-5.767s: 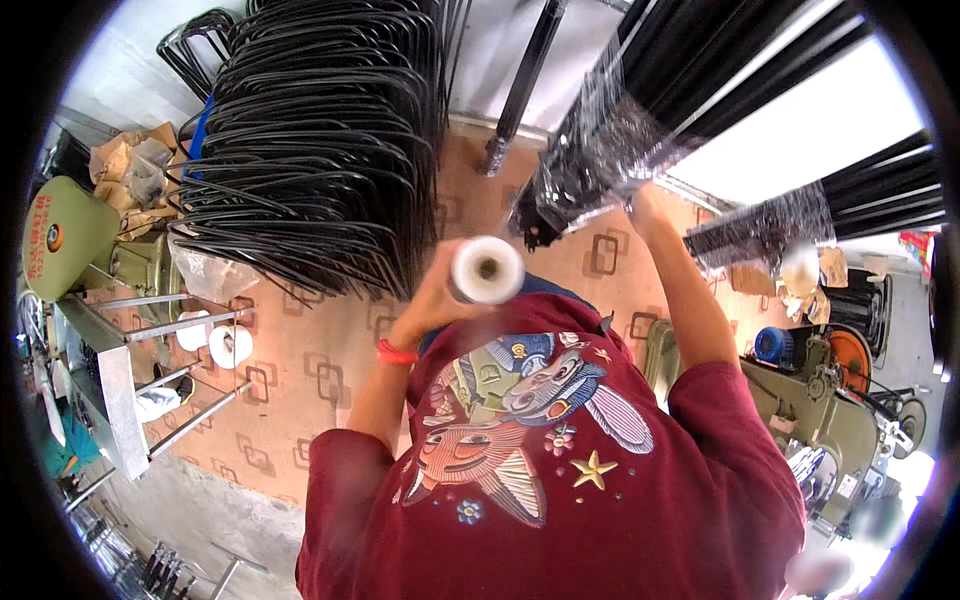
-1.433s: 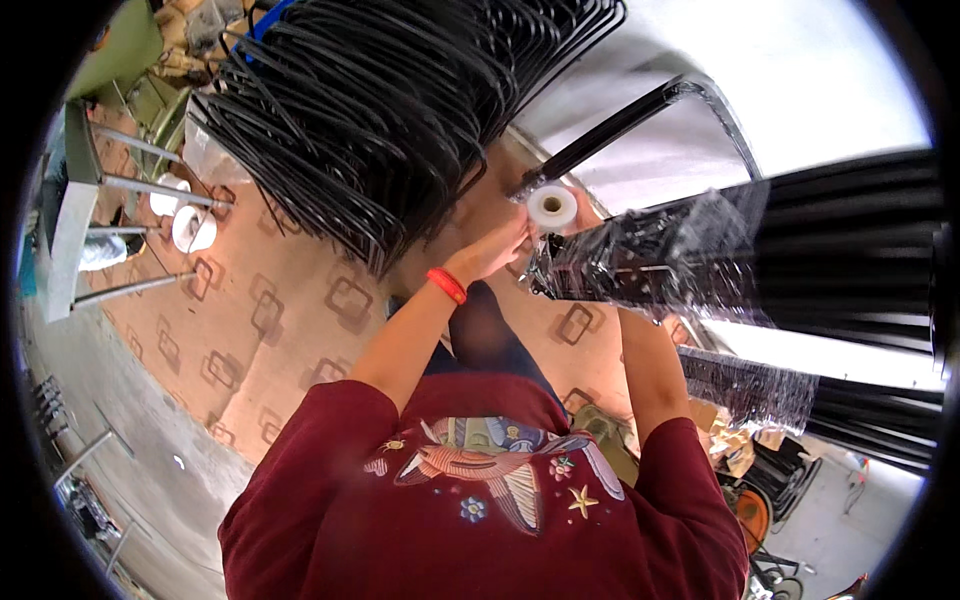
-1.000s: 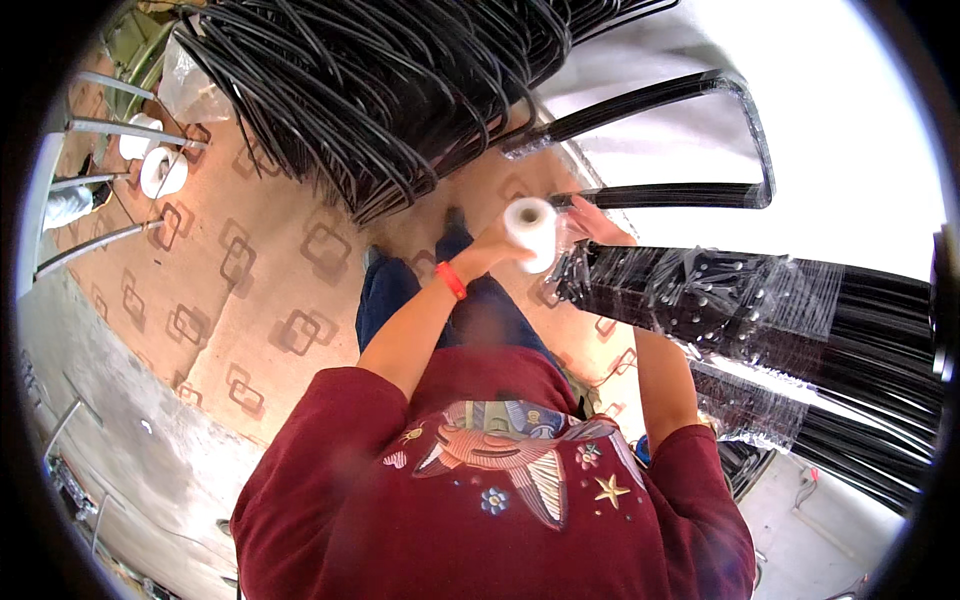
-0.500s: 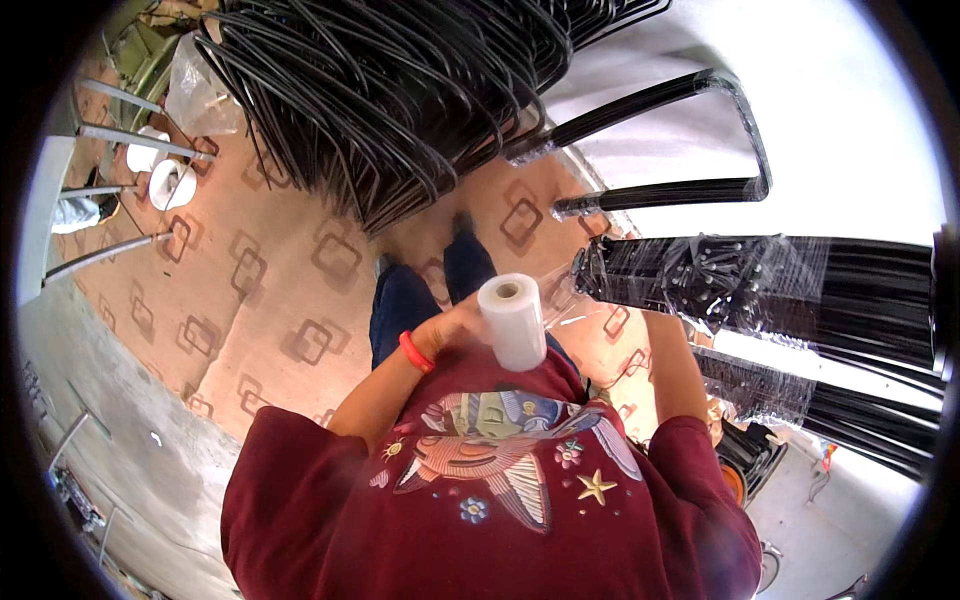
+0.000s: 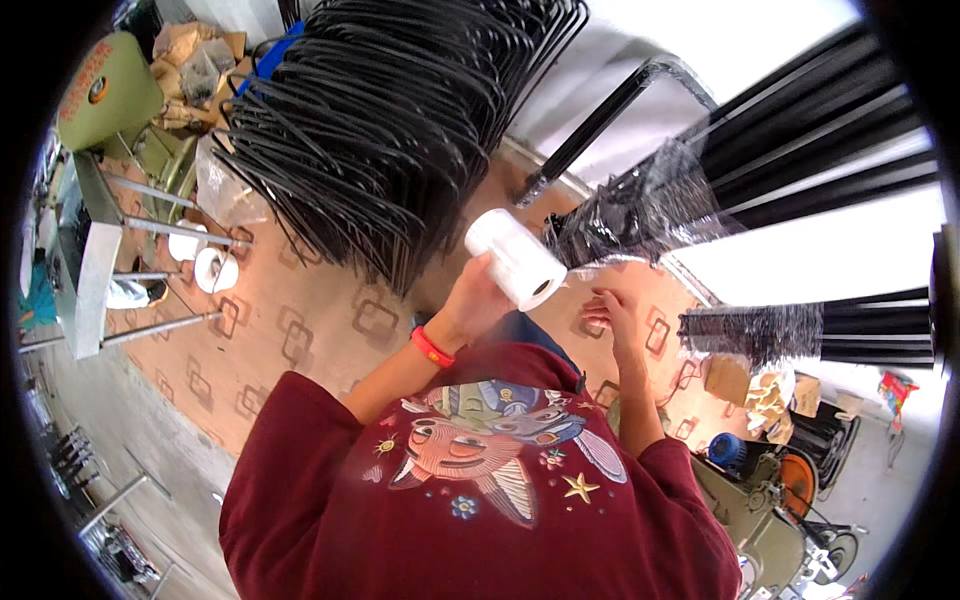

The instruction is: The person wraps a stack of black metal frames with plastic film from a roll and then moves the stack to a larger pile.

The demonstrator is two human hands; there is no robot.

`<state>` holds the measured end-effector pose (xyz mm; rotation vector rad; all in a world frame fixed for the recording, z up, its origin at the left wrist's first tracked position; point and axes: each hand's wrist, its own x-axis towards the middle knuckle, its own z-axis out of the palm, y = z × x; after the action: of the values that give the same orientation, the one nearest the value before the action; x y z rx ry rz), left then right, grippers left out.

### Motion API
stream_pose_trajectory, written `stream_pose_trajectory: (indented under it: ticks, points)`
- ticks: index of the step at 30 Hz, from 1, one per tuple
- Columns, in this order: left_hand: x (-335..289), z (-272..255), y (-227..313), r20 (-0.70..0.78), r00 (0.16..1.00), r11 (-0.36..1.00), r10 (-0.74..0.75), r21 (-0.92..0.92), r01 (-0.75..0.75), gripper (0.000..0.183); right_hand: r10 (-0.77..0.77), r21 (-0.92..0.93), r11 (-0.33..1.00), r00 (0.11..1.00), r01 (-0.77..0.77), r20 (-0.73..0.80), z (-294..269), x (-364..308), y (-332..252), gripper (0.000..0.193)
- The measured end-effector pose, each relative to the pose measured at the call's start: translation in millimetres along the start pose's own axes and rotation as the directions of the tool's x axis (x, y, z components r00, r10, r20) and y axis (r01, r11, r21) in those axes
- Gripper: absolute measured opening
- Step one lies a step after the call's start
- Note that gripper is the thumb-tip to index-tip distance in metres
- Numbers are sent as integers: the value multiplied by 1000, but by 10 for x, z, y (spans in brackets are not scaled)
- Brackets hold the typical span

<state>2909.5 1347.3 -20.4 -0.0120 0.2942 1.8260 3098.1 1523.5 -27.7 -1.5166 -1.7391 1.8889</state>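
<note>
My left hand, a red band on its wrist, is closed around a thick roll of clear plastic wrap. The roll lies tilted, one end with its core hole facing the lower right. Its far side is right beside the end of a bundle of black rods, whose end is covered in crinkled clear film. Below that wrapped end, my right hand is apart from the bundle, its fingers loosely bent and spread with nothing visible in them.
A large heap of bent black rods stands ahead. Another film-wrapped bundle extends to the right, and a wrapped bent piece leans by the white wall. White rolls lie near a metal-legged table; machinery stands lower right.
The roll has tipped from upright to slanted and moved up toward the bundle's end. My right hand, earlier hidden behind the bundle, now shows below it. The whole view has shifted.
</note>
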Motion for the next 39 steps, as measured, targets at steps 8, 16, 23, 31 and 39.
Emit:
stream_pose_trajectory:
  ticks: [8,16,23,31,39]
  points:
    - [332,124,109,-71,994,994,86,72,-81,63,-357,659,704,934,265,6,-34,1140,-1120,31]
    - [1019,-138,197,-153,971,914,185,-335,-227,62,-157,183,983,471,-10,868,372,1472,-1756,54]
    - [1340,-27,501,-234,914,883,-332,263,388,77,-262,217,965,570,147,779,311,1463,-1611,54]
    - [1821,118,495,-590,807,400,-29,733,550,84,-297,151,954,777,257,555,241,1683,-1259,57]
    - [2312,-426,270,-201,962,139,186,974,177,72,-433,345,890,795,300,425,167,1649,-1260,54]
